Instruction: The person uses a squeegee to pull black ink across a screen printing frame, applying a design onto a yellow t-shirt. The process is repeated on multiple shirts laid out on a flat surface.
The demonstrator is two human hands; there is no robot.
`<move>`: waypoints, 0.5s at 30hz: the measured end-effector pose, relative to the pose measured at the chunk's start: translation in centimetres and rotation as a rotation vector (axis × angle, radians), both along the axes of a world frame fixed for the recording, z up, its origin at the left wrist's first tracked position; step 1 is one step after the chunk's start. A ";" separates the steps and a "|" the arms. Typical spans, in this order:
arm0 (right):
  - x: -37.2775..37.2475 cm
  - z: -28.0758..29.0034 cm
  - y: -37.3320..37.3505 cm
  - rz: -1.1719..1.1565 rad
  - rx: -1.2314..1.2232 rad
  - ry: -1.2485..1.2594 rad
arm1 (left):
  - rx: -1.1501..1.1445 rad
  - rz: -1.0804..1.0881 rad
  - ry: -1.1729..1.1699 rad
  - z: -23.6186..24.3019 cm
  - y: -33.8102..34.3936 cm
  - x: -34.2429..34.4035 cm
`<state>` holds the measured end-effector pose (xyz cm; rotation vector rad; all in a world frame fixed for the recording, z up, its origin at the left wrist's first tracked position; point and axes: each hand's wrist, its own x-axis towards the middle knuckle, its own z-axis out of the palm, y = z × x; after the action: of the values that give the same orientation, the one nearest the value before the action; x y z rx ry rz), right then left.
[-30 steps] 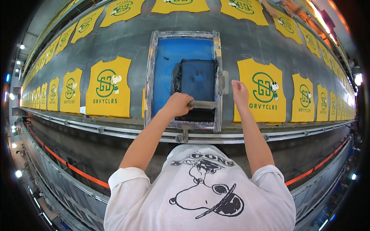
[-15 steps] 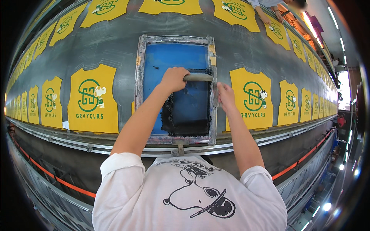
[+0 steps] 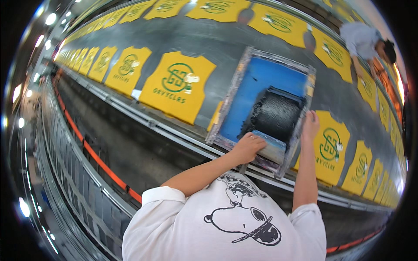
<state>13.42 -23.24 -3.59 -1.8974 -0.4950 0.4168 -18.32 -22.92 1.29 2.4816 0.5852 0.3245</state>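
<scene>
Screen printing by hand, viewed from above. Held in the left hand [image 3: 250, 147], fingers closed over the near part: the squeegee [image 3: 273, 145], lying across the near end of the frame [image 3: 230, 95], between the two hands. Set against the right side of the frame: the right hand [image 3: 310, 124], fingers bent; gripping or merely resting there, not possible to tell. Spread just ahead of the left hand and the squeegee: a broad band of glossy black ink [image 3: 276, 115], with blue mesh [image 3: 263, 73] showing farther forward. Lying flat on the grey table [image 3: 222, 40], well to the left of the left hand: a yellow panel [image 3: 176, 85], printed in green. Just to the right of the right hand, partly behind the forearm: a second panel [image 3: 328, 145]. Well ahead and to the right of the right hand: a co-worker [image 3: 363, 41], leaning over the far side.

Step in hand, as judged from the squeegee's place: an ink stroke over the mesh, apparently at or close to its near limit. Called for next, by the same judgement: even pressure along the whole edge, a steady frame, and a clean turn or lift without smearing ink onto the frame.
</scene>
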 end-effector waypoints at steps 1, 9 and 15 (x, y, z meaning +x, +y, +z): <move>-0.8 0.9 0.2 -0.043 -0.007 -0.061 | -0.002 -0.005 -0.002 0.2 0.2 -0.6; -13.4 1.9 8.0 0.007 0.038 -0.148 | -0.048 0.104 0.126 3.2 7.9 -10.4; -27.9 0.0 15.6 -0.027 -0.012 -0.086 | -0.009 0.065 0.228 2.1 15.1 -23.2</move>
<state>-14.49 -7.67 -3.60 -1.9376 -0.5245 0.3221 -41.52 -7.79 3.34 2.5124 0.7592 0.0624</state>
